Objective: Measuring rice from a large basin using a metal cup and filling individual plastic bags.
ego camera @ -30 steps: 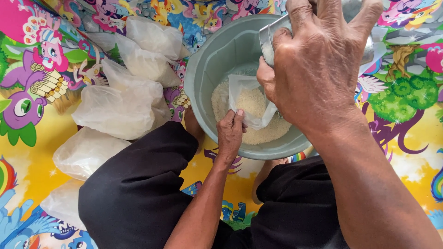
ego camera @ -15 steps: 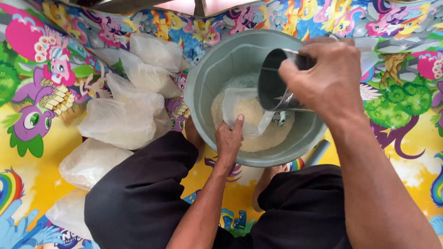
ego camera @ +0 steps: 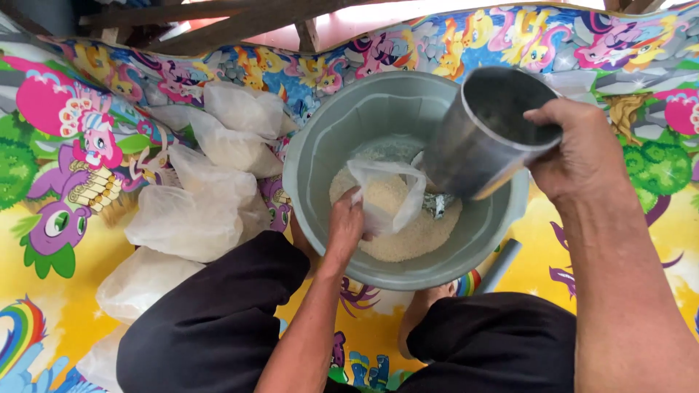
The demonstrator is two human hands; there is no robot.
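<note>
Across the left of the frame, filled clear plastic bags of pale grain (ego camera: 191,211) lie heaped on a bright cartoon-printed mat (ego camera: 51,175); they are soft, rounded, unlabelled packages, running from upper centre-left down to the lower left corner beside my dark-trousered knee (ego camera: 211,320). At centre, my left hand (ego camera: 344,231) reaches into a round grey plastic basin (ego camera: 309,164) and pinches the rim of a thin clear plastic bag (ego camera: 389,196), fingers pressed together on the film, holding its mouth open above the pale rice-like grain (ego camera: 408,240) on the basin floor. Just right of it, my right hand (ego camera: 579,156) grips a cylindrical metal cup (ego camera: 484,138) by its rim, fingers curled over the far edge and thumb on the near side, the cup tilted with its base towards the bag.

As I judge it, filling goes best with the bag mouth kept taut and wide and held low over the basin, so any spill falls back onto the grain.

At far right the mat shows green bushes and pink figures; I can see no sign or label.
</note>
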